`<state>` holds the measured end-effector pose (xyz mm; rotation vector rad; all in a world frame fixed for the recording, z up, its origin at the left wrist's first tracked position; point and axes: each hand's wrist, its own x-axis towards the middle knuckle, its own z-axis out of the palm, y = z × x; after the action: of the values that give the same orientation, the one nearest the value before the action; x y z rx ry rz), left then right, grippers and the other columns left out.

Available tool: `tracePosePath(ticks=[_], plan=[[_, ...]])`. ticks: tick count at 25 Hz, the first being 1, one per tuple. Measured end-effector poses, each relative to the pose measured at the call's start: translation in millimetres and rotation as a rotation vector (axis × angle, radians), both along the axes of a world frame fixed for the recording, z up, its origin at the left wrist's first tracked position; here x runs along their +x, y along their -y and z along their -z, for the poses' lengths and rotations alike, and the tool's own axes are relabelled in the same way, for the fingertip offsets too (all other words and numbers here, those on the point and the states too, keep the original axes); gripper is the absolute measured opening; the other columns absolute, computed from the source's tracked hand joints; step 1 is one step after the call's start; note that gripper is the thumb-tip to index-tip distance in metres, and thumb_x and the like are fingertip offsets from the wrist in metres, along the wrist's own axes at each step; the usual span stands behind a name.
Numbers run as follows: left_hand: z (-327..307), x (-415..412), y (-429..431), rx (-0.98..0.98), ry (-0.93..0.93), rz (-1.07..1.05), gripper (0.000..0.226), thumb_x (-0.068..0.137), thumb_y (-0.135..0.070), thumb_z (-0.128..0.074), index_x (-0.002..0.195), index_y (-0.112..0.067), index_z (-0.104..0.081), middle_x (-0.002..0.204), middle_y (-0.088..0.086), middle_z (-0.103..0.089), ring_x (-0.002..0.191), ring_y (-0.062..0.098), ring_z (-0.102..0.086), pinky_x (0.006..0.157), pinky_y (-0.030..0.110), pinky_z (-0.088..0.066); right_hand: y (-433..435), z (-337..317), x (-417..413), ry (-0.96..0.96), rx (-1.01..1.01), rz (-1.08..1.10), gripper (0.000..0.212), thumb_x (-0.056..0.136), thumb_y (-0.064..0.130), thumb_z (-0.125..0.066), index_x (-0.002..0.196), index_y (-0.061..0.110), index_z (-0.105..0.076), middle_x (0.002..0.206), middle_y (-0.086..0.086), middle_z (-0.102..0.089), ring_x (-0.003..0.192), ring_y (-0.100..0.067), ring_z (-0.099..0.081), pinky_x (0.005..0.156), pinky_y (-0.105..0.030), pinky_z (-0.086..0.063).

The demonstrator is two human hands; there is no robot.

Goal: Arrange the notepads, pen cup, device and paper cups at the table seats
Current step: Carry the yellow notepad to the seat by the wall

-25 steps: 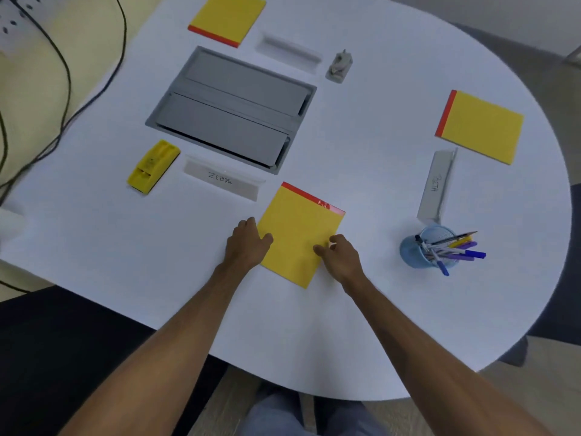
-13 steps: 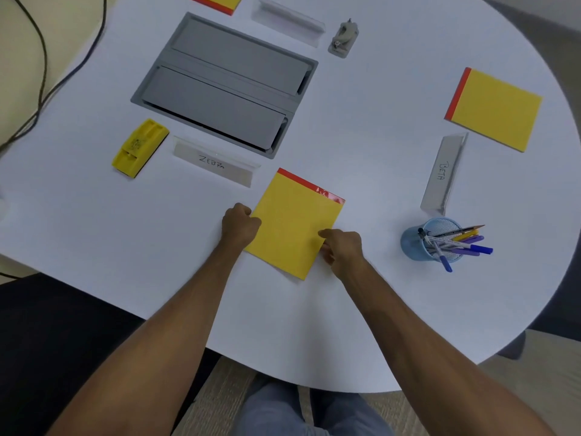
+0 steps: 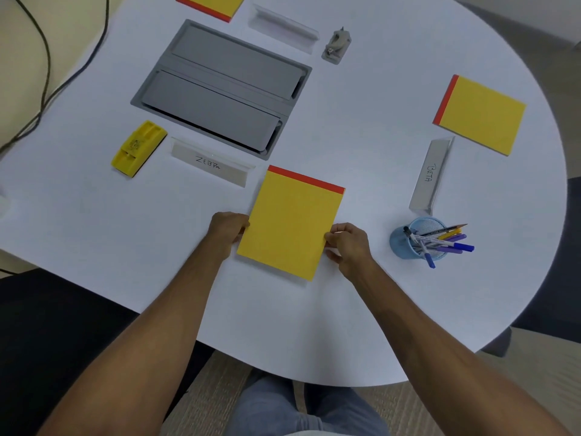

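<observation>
A yellow notepad (image 3: 290, 221) with a red top strip lies on the white table (image 3: 361, 136) in front of me. My left hand (image 3: 228, 228) grips its left edge and my right hand (image 3: 347, 243) pinches its right edge. A second yellow notepad (image 3: 481, 114) lies at the right, and a third notepad (image 3: 210, 4) is cut off at the top. A blue mesh pen cup (image 3: 415, 243) full of pens stands right of my right hand. A yellow device (image 3: 138, 147) rests at the left. No paper cups are in view.
A grey cable box lid (image 3: 220, 89) is set into the table's middle. Name cards reading ZEBRA (image 3: 209, 165) and BETA (image 3: 432, 174) stand nearby, with another card (image 3: 283, 26) at the top. A small grey object (image 3: 336, 45) and black cables (image 3: 44, 73) are also present.
Both hands have turned the near notepad so that it sits straighter, and shifted from resting on its lower corners to gripping its side edges. The camera has tilted closer.
</observation>
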<state>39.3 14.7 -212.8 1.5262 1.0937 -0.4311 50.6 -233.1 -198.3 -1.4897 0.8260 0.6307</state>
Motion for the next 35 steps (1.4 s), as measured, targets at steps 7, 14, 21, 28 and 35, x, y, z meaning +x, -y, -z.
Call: tracePosePath(ticks=[7, 14, 21, 28, 35], plan=[[-49, -35, -10, 0.014, 0.198, -0.092, 0.021, 0.084, 0.012, -0.061, 0.090, -0.007, -0.069, 0.084, 0.008, -0.070, 0.070, 0.017, -0.066, 0.061, 0.023, -0.055, 6, -39, 1, 0.173, 0.172, -0.155, 0.017, 0.085, -0.008, -0.058, 0.093, 0.007, -0.059, 0.088, -0.013, -0.073, 0.073, -0.025, -0.071, 0.061, -0.032, -0.059], [-106, -66, -31, -0.028, 0.350, -0.270, 0.023, 0.086, 0.001, -0.067, 0.108, -0.002, -0.069, 0.092, 0.010, -0.073, 0.081, 0.022, -0.068, 0.076, 0.028, -0.056, -15, -65, 2, 0.211, 0.358, -0.207, 0.023, 0.084, -0.011, -0.065, 0.096, 0.007, -0.061, 0.087, -0.014, -0.074, 0.073, -0.026, -0.073, 0.064, -0.034, -0.060], [-130, -104, -11, -0.414, 0.436, -0.628, 0.029, 0.088, -0.017, -0.071, 0.111, -0.001, -0.067, 0.106, 0.014, -0.075, 0.098, 0.026, -0.073, 0.082, 0.039, -0.060, -64, -90, 2, 0.234, 0.501, -0.128, 0.025, 0.085, -0.015, -0.062, 0.093, 0.009, -0.057, 0.086, -0.015, -0.071, 0.074, -0.027, -0.071, 0.066, -0.035, -0.061], [-138, -117, -38, -0.178, 0.489, -0.692, 0.012, 0.087, 0.005, -0.067, 0.098, 0.000, -0.068, 0.095, 0.011, -0.075, 0.085, 0.023, -0.071, 0.073, 0.033, -0.062, -130, -98, -9, 0.194, 0.599, -0.218, 0.025, 0.082, -0.015, -0.066, 0.087, 0.008, -0.058, 0.082, -0.014, -0.073, 0.077, -0.027, -0.073, 0.070, -0.036, -0.062], [-141, -130, -155, -0.034, 0.487, -0.679, 0.014, 0.088, 0.009, -0.064, 0.089, -0.005, -0.069, 0.086, 0.007, -0.074, 0.072, 0.017, -0.072, 0.059, 0.026, -0.059, -222, -108, 6, 0.217, 0.578, -0.197, 0.034, 0.081, -0.014, -0.064, 0.110, 0.004, -0.059, 0.093, -0.020, -0.071, 0.078, -0.033, -0.071, 0.074, -0.039, -0.062]])
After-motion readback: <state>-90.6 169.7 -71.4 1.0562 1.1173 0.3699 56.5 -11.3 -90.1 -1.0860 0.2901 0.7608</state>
